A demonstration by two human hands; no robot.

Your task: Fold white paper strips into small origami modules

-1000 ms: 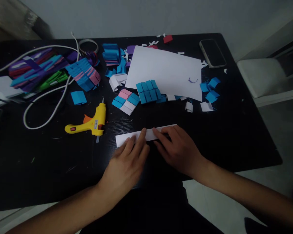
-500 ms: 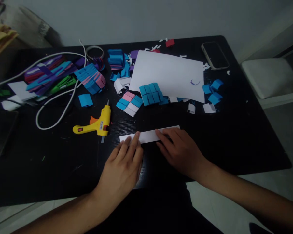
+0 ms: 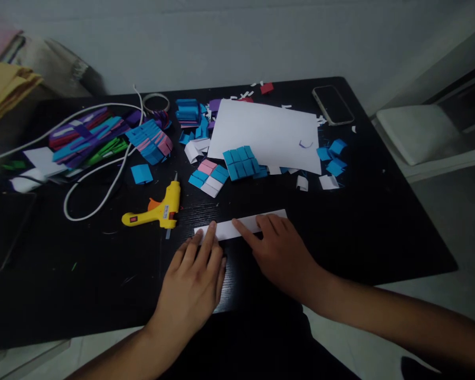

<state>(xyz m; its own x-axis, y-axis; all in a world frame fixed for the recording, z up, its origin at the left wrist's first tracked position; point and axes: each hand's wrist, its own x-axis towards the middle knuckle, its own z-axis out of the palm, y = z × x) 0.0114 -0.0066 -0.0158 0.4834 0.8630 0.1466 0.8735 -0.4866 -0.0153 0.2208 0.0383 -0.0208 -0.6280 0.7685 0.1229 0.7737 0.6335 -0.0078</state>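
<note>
A white paper strip (image 3: 226,230) lies flat on the black table in front of me, tilted slightly up to the right. My left hand (image 3: 193,272) rests at its left end, fingers stretched out and fingertips pressing the paper. Over the right part lies my right hand (image 3: 279,250), its index finger extended along the strip and the other fingers loosely bent on the paper. Just left of the strip is a yellow glue gun (image 3: 160,208) on its side. Beyond it sit a folded-paper panel of blue, pink and white (image 3: 209,178) and a blue folded-paper panel (image 3: 240,162).
A large white sheet (image 3: 265,129) covers the table's back middle, with blue folded pieces (image 3: 335,158) to its right. A phone (image 3: 332,105) lies at the back right. A white cable (image 3: 87,215) loops around bundled coloured strips (image 3: 89,132) on the left.
The right index finger has slid left along the strip, toward my left hand. The left hand stays on the left end. The camera view has shifted a little.
</note>
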